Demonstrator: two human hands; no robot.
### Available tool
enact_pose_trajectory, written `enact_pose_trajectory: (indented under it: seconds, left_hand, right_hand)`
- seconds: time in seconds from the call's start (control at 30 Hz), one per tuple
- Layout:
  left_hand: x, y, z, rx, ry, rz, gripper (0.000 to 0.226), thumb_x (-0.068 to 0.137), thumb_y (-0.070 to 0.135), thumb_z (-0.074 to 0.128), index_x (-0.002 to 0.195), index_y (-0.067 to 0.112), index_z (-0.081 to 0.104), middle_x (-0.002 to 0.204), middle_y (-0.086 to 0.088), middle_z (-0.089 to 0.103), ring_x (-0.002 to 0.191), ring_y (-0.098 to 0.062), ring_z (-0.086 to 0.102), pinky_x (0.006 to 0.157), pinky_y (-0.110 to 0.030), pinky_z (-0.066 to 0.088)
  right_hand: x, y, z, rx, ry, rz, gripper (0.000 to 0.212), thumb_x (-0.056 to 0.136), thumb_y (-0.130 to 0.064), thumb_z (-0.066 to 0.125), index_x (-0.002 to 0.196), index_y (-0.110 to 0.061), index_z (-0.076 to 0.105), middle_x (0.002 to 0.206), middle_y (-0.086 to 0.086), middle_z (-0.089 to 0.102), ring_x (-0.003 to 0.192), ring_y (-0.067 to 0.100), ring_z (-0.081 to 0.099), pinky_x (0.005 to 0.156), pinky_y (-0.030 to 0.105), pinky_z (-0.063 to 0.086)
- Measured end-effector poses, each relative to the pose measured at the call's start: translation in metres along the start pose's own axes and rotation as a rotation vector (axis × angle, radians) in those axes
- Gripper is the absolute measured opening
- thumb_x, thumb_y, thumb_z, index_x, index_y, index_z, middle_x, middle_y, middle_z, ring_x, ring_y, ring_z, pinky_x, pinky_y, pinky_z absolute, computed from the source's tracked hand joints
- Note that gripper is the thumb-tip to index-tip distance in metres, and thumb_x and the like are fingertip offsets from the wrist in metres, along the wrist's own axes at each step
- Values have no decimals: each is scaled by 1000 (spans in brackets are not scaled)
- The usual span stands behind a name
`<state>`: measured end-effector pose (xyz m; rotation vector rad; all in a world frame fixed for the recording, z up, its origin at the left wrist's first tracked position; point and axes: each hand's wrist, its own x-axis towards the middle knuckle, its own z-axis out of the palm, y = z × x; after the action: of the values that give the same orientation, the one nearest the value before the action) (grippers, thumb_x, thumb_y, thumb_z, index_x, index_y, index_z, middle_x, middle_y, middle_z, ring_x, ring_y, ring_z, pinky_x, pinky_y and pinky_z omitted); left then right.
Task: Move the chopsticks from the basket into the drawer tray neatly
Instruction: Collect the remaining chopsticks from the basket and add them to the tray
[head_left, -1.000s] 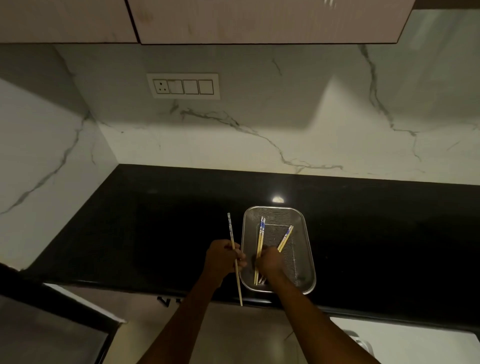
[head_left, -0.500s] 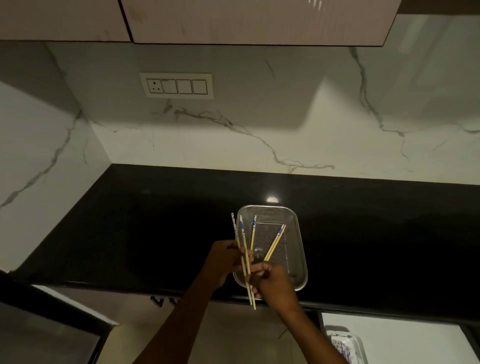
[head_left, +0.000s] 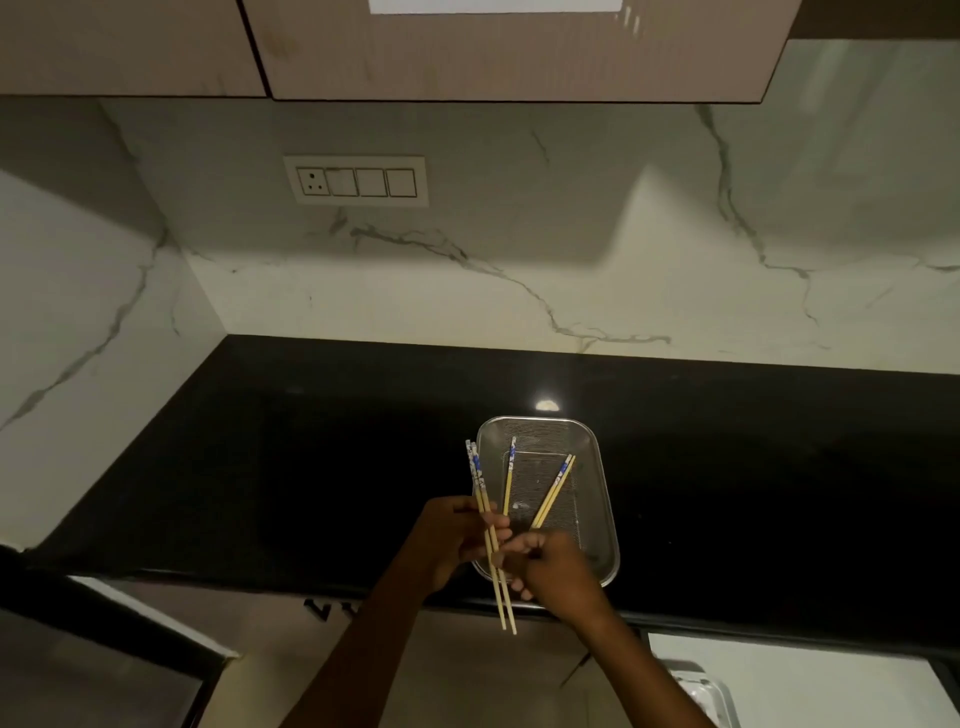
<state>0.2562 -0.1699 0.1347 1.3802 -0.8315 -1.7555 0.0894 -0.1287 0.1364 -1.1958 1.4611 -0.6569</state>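
Your left hand (head_left: 451, 540) grips 2 pale wooden blue-tipped chopsticks (head_left: 485, 525) left of the rectangular steel mesh basket (head_left: 602, 499) on the black worktop (head_left: 311, 467); your right hand (head_left: 556, 571) pinches 1 more chopstick (head_left: 509, 478) inside it.

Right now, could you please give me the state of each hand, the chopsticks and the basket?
left hand: closed around two chopsticks.
held chopsticks: a pair, side by side, clear of the basket, decorated ends pointing away.
right hand: over the basket's near end, fingers bent; its grip is unclear.
mesh basket: on the black counter, three chopsticks inside.
basket chopsticks: one apart, two together, slanted.
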Motion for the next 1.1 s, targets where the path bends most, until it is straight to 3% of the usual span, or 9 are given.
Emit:
enact_pose_trajectory:
  seconds: [0.1,0.33,0.5,0.6,0.73,0.83,0.97,1.03,1.1]
  left_hand:
    - [2,-1,-8,-18,30,2,20,93,3,63,112,1,65,98,-16,79,92,-30,77,70,-30,61]
    - [1,-7,-24,-29,56,-15,17,99,4,53,113,4,63,96,-14,79,90,-32,77,67,-33,62]
    - [-1,-11,-27,-8,88,4,17,99,3,53,112,3,64,94,-13,79,89,-31,78,66,-31,61]
    - [-1,-9,-29,-20,104,11,17,99,2,54,112,2,63,95,-15,78,88,-31,78,66,-32,61]
    - [0,-7,-26,-10,125,40,16,99,1,53,111,2,64,97,-15,78,88,-29,78,69,-33,61]
    - [3,-5,-14,-7,121,47,15,98,1,55,109,0,65,94,-14,79,84,-27,78,64,-29,61]
    - [8,-10,9,62,114,55,13,95,2,60,105,1,69,90,-14,78,81,-27,77,67,-37,64]
    - [9,-14,19,39,89,35,12,96,1,59,104,1,68,95,-16,78,86,-29,78,73,-41,64]
    - [8,-17,28,-14,46,2,12,98,-1,56,105,0,65,98,-17,77,86,-29,78,68,-39,64]
  right_hand:
    - [21,0,2,-47,108,-19,17,90,-20,69,79,-9,74,65,2,71,57,7,64,60,26,54]
    - [79,1,16,-393,168,71,15,94,-19,65,97,-6,71,92,14,74,87,26,73,83,41,60]
    - [88,7,27,-436,181,83,14,92,-15,66,101,-5,70,95,13,74,87,23,72,77,33,59]
    - [80,3,20,-325,224,98,14,92,-17,67,93,-5,72,86,14,74,80,24,72,77,37,58]
    - [43,-2,7,-13,140,41,9,89,-6,65,84,-9,72,67,8,68,50,9,61,52,27,53]
    - [11,4,3,0,64,-7,7,88,-10,69,87,-15,73,71,3,71,50,6,61,48,20,49]
    - [-16,15,1,-79,90,18,7,88,-12,71,94,-12,74,75,-1,71,62,9,67,62,27,58]
    - [-23,18,-2,-105,106,6,9,87,-13,72,95,-12,75,77,-2,71,69,10,67,72,28,57]
    - [-29,20,-7,-129,111,2,9,86,-15,73,95,-13,75,82,-1,74,73,10,68,74,26,55]
